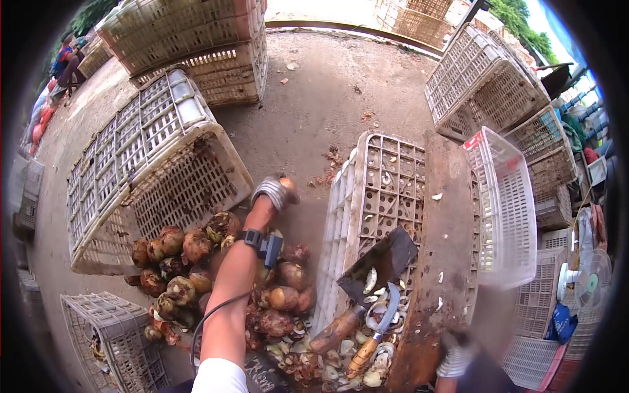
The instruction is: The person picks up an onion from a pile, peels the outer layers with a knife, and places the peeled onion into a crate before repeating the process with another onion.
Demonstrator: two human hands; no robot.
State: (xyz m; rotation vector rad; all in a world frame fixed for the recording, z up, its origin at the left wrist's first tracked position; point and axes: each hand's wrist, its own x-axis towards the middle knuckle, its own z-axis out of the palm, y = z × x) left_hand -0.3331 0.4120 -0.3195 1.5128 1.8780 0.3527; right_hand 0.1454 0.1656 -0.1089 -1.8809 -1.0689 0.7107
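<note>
The brown concrete floor (308, 85) bears a tipped off-white plastic crate (131, 141) at nine o'clock, round brown bulbs (196, 245) at eight and, at four, an upturned white plastic crate (357, 203).

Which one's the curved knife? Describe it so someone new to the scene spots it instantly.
Find the pale plastic crate near the middle of the view, gridded face up. At its near end lies a broad, dark cleaver, and the curved knife is just right of the cleaver's handle, among pale scraps. Its narrow, bluish-grey blade and lighter, yellowish handle set it apart.
</note>
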